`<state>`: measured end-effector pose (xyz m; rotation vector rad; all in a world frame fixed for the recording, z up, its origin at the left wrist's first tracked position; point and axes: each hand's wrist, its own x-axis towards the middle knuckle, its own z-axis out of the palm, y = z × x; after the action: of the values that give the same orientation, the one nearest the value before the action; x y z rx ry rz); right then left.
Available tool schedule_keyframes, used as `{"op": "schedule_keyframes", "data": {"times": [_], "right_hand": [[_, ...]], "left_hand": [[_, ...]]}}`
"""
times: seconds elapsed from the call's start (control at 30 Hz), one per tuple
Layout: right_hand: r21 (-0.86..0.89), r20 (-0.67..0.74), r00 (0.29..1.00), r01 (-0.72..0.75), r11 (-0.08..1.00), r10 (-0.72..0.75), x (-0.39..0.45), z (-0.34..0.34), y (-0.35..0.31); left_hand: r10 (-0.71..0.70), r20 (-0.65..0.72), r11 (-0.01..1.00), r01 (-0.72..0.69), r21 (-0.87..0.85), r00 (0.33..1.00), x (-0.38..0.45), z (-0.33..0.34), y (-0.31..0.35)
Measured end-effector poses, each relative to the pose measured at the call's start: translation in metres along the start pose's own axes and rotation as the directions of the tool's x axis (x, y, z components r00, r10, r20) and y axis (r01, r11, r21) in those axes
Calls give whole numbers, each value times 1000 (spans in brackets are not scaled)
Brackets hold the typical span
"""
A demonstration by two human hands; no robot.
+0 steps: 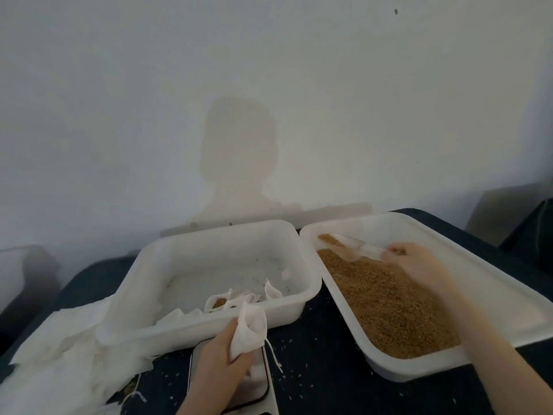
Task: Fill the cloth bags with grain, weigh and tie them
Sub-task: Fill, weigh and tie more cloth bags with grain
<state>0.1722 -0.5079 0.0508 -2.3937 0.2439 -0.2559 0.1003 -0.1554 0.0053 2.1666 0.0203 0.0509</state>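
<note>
My left hand [223, 351] grips an open cloth bag [250, 330] over the scale [230, 381]. Right hand [419, 265] holds the scoop [347, 245] w/ grain [386, 301] in the right tub [449, 256]. I'd load scoop lightly, tip into the bag mouth slowly, avoiding spills on counter [323, 369].

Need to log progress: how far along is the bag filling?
Done: one small filled cloth bag lies open in the left white tub. In hand: left hand holds an empty white cloth bag; right hand scoops brown grain. Left: filling, weighing, tying.
</note>
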Motion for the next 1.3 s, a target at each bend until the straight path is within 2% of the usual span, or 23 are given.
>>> {"op": "schedule_keyframes", "data": {"times": [0.1, 0.17, 0.27, 0.43, 0.53, 0.67, 0.83, 0.93, 1.07, 1.17, 1.23, 1.3], "right_hand": [[85, 19, 994, 108, 991, -110, -9, -10, -9], [132, 102, 978, 168, 977, -182, -16, -17, -22], [220, 238, 933, 220, 951, -271, -28, -23, -42], [288, 454, 813, 255, 923, -366, -44, -21, -66], [340, 531, 737, 267, 902, -418, -55, -17, -82], [274, 599, 666, 352, 895, -445, -59, -9, -97], [186, 573, 717, 357, 915, -396, -58, -3, -105], [137, 584, 713, 384, 913, -387, -60, -1, -110], [81, 601, 700, 427, 901, -386, -61, -1, -117], [40, 574, 724, 443, 896, -383, -62, 1, -127], [-85, 536, 734, 538, 839, -417, -65, 4, -142], [-281, 465, 738, 647, 709, -489, -72, 9, -163]], "left_hand": [[12, -41, 996, -15, -90, 999, 0, -13, 3], [76, -3, 989, -76, -130, 997, -7, -27, -2], [96, 35, 989, -92, -115, 995, -8, -38, -8], [126, 25, 991, -124, -59, 992, -10, -49, -17], [121, 57, 992, -119, -27, 991, -11, -53, -21], [155, 95, 988, -156, 7, 983, -14, -56, -25], [158, 97, 980, -168, 105, 983, -12, -58, -30], [164, 119, 965, -185, 184, 979, -12, -60, -28], [249, 126, 878, -279, 390, 960, -11, -59, -24], [270, 78, 840, -275, 468, 960, -5, -58, -27], [253, 66, 831, -251, 496, 965, -1, -55, -31], [212, 47, 855, -208, 474, 976, 3, -50, -36]]}}
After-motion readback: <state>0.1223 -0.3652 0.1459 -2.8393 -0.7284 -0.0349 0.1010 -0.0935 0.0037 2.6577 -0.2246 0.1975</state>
